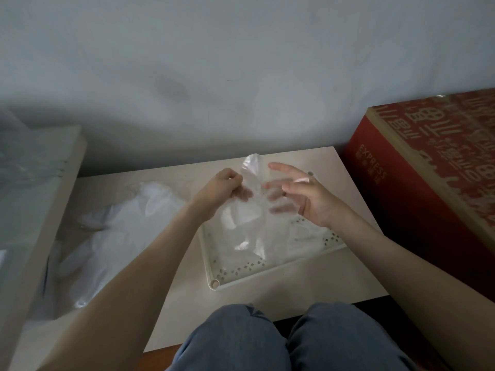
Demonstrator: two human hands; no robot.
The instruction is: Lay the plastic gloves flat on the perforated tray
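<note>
Against a grey wall (pixel 241 62), a pale tabletop (pixel 294 293) is seen carrying the perforated tray (pixel 267 274), with a red box (pixel 417 188) beside it. A clear plastic glove (pixel 249 210) is held up over the tray, pinched at its top by the curled fingers of the left hand (pixel 225 187). The right hand (pixel 302 194) is spread open at the film; contact cannot be confirmed. More gloves are heaped at the left (pixel 128 223). Creases or a folded cuff could be left if the clinging film is dropped before being spread, and it could drift off the tray.
</note>
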